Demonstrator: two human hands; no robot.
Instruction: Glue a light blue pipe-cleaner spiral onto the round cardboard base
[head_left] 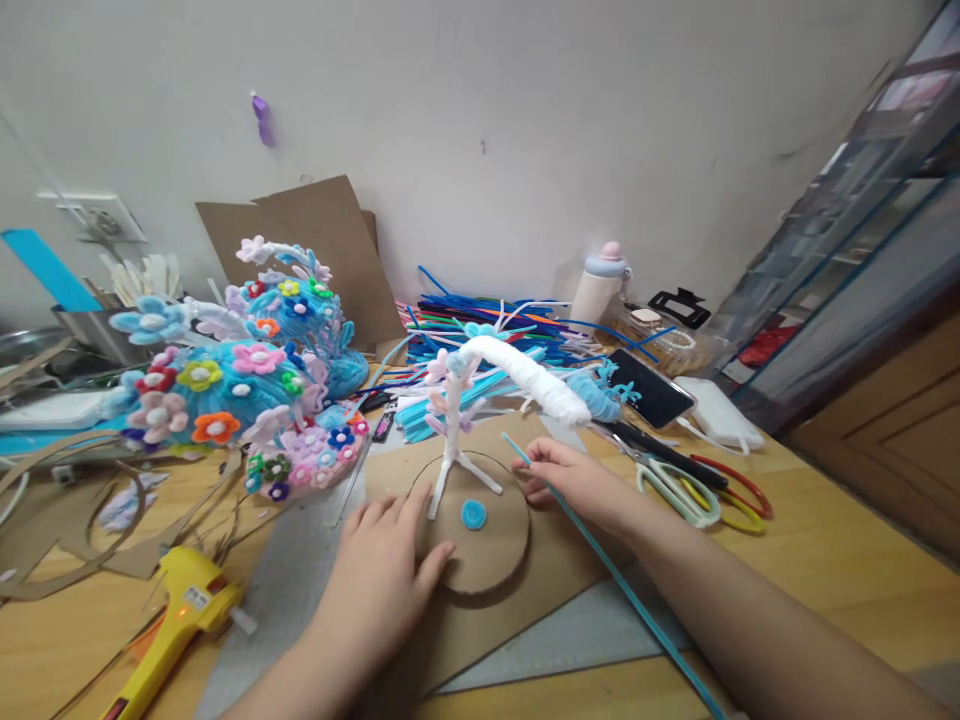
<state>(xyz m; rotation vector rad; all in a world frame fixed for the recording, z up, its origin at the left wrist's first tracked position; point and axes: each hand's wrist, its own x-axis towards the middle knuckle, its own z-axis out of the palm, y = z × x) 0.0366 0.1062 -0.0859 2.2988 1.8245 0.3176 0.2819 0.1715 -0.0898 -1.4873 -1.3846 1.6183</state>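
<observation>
My left hand (386, 565) lies with fingers spread on the left edge of a round cardboard disc (487, 560). Between thumb and fingers, my right hand (566, 480) pinches a light-blue pipe cleaner (622, 585), whose long end trails toward the lower right. On the disc stands a white wrapped stem (452, 410) with splayed feet, small pink and lilac flowers on its side, and a thick white arm (525, 370) bending right. A small blue coil (473, 514) sits flat on the disc. Beneath is a larger cardboard sheet (540, 600).
Flower-covered blue pipe-cleaner pieces (225, 385) stand at left, with a yellow glue gun (180, 620) in front. A heap of pipe cleaners (480, 325) lies behind. Scissors (675, 490), a phone (649, 385), a white power bank (720, 415) and a bottle (598, 290) are at right.
</observation>
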